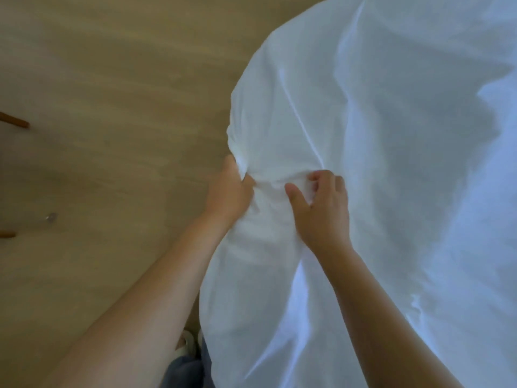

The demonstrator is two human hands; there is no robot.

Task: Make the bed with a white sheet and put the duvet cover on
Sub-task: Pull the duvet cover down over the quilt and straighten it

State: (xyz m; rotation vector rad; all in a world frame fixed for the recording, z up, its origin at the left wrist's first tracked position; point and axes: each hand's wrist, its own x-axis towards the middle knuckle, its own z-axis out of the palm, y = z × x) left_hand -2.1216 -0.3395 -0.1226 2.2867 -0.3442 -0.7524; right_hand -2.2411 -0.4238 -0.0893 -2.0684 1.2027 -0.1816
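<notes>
The white bedding (363,135) you're handling is thin woven cloth. It is matt with a faint sheen along its raised folds, smooth over the broad spans and finely crumpled where your left hand (228,191) and right hand (321,211) gather it. The floor (112,93) looks like pale wood or wood-look boards, smooth with a soft low gloss. Two furniture legs (16,124) at the left edge look like reddish-brown wood. A small object (51,217) on the floor glints like metal. Your trousers (181,371) look like blue denim.
</notes>
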